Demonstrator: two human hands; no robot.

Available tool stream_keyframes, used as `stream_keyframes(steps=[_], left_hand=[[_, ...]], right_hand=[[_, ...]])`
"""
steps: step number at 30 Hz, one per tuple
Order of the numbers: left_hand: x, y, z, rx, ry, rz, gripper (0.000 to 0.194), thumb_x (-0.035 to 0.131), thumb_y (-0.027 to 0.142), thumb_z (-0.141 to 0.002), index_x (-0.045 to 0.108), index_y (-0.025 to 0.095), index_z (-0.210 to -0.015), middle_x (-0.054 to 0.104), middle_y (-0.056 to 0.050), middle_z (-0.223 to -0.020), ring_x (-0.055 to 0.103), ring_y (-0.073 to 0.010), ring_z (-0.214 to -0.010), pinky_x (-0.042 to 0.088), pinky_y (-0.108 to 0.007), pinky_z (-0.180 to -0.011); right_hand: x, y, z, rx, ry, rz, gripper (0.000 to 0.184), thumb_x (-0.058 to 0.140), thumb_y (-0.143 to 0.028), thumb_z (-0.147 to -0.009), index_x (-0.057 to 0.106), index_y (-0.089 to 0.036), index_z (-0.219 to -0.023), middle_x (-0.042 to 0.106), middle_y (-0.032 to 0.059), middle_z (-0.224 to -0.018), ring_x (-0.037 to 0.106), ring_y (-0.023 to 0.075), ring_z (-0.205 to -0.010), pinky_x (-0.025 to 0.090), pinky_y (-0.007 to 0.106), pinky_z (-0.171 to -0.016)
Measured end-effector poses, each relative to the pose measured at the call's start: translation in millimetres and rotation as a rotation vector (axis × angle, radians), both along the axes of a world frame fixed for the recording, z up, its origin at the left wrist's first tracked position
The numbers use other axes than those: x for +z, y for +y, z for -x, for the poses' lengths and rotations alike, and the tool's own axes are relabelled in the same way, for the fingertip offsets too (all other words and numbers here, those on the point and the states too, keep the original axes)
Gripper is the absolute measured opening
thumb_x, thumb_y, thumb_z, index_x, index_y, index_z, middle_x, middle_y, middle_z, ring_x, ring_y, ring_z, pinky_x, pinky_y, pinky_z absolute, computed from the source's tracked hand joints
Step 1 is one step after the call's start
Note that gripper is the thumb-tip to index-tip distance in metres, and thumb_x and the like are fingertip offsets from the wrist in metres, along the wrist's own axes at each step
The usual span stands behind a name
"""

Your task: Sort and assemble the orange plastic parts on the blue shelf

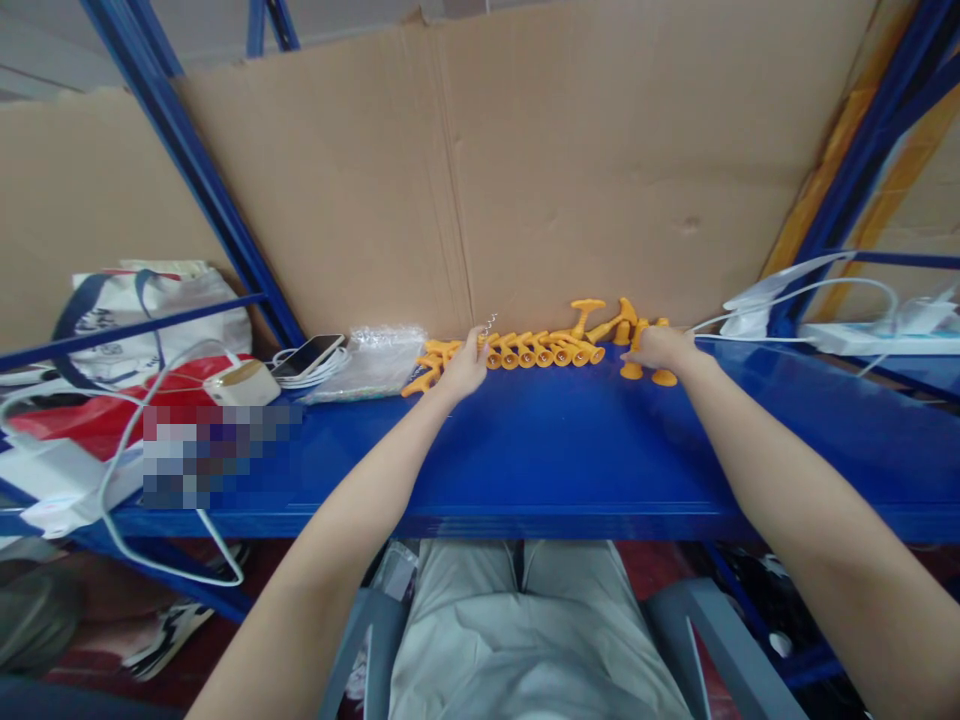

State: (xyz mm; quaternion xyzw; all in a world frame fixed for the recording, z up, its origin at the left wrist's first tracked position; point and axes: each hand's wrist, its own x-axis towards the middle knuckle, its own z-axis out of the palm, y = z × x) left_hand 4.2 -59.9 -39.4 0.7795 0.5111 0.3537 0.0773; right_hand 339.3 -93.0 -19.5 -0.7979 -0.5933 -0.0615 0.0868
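My left hand (466,368) is closed at the row's left part, with a thin metal corkscrew spiral (491,320) rising just above its fingertips. Its fingers hide the spiral's lower end. To its right runs a tight row of yellow plastic corkscrew parts (544,352), their round bell-shaped ends facing me. Several more yellow pieces (424,380) lie to its left. A yellow T-shaped handle (587,305) stands behind the row. On the right, my right hand (664,348) closes its fingers around a yellow corkscrew part (639,332), mostly covered; a round yellow base (664,377) shows below.
Left of the yellow parts lie a clear plastic bag (375,360), a phone (307,355) on a coiled white cable, and a white charger (244,385). A power strip (855,338) sits far right. Cardboard (562,170) walls the back of the blue shelf (555,450).
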Motion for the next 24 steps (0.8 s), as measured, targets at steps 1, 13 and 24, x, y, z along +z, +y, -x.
stream_keyframes(steps=[1,13,24], left_hand=[[-2.9,0.2,2.8,-0.001,-0.015,-0.044,0.042,0.041,0.023,-0.102,0.043,0.017,-0.144,0.067,-0.017,-0.132,0.063,-0.0279,-0.125,0.046,-0.046,-0.110],[-5.8,4.8,10.7,0.049,0.036,-0.317,0.023,0.052,0.029,-0.101,0.069,0.013,-0.103,0.071,-0.014,-0.106,0.067,-0.0241,-0.106,0.052,-0.036,-0.098],[0.2,-13.1,3.6,0.106,0.224,-0.204,0.028,0.052,0.037,-0.101,0.072,0.019,-0.109,0.076,-0.011,-0.102,0.071,-0.0256,-0.102,0.052,-0.031,-0.087]], right_hand=[[-1.8,2.0,-0.5,0.017,-0.007,0.004,0.038,0.069,-0.046,-0.086,0.073,-0.014,-0.106,0.072,0.0201,-0.114,0.064,0.0383,-0.119,0.046,0.053,-0.100],[-12.0,12.2,10.2,0.303,0.064,0.064,0.031,0.075,-0.045,-0.080,0.074,-0.016,-0.091,0.073,0.0167,-0.098,0.069,0.0375,-0.099,0.053,0.048,-0.085],[-16.0,4.8,33.4,0.503,0.152,0.002,0.018,0.076,-0.034,-0.077,0.067,-0.019,-0.083,0.072,0.0059,-0.085,0.068,0.0269,-0.082,0.053,0.036,-0.074]])
